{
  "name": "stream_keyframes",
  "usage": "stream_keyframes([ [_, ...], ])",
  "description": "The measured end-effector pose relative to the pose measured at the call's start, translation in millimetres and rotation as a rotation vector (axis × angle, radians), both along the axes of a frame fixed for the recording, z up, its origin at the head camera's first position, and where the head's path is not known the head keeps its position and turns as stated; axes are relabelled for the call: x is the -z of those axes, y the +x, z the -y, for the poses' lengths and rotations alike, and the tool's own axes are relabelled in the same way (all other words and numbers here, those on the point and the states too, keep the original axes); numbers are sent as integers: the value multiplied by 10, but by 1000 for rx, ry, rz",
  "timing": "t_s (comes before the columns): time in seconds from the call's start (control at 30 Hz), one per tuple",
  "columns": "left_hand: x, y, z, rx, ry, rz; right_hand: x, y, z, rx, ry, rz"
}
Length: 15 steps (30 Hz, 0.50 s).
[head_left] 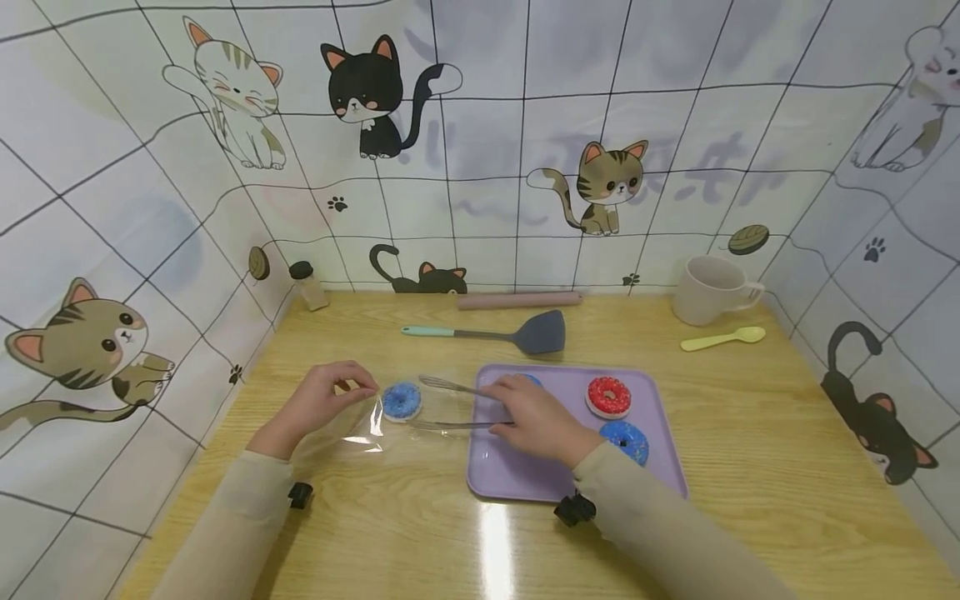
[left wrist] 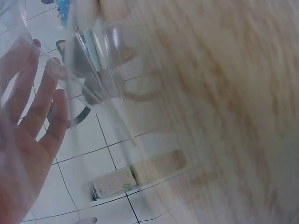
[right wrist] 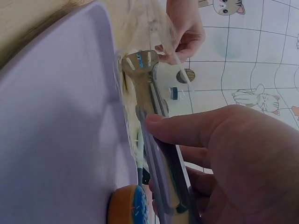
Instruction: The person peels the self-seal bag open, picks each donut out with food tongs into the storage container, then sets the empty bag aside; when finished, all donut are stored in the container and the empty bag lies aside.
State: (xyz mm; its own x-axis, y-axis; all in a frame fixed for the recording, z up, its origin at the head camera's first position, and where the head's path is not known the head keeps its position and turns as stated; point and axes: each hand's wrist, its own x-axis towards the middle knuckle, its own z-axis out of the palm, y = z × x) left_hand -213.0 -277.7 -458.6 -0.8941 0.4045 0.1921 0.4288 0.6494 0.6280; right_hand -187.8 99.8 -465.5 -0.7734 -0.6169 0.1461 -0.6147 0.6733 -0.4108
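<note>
My left hand (head_left: 322, 400) pinches the edge of a clear plastic bag (head_left: 367, 433) between thumb and fingers. A blue doughnut (head_left: 401, 402) with sprinkles lies at the bag, just beside the left fingertips. Metal tongs (right wrist: 156, 121) are held in my right hand (head_left: 536, 417), thumb on one arm and fingers on the other. Their arms are spread, and the tips reach left over the bag, close to the doughnut's right side. In the left wrist view, the clear film hangs in front of the left fingers (left wrist: 39, 98).
Under the right hand is a lilac tray (head_left: 510, 487) with a red doughnut (head_left: 608, 397) and blue doughnuts (head_left: 626, 442). Behind lie a spatula (head_left: 540, 333) and rolling pin (head_left: 517, 301). A shaker (head_left: 309, 287) stands back left; a mug (head_left: 708, 292) and yellow spoon (head_left: 723, 338), back right.
</note>
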Motion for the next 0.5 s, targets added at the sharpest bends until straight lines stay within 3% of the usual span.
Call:
stream_keyframes([
  [0.5,47,-37,-17,20,6,-25,56,-13,139,-13,-29,44],
])
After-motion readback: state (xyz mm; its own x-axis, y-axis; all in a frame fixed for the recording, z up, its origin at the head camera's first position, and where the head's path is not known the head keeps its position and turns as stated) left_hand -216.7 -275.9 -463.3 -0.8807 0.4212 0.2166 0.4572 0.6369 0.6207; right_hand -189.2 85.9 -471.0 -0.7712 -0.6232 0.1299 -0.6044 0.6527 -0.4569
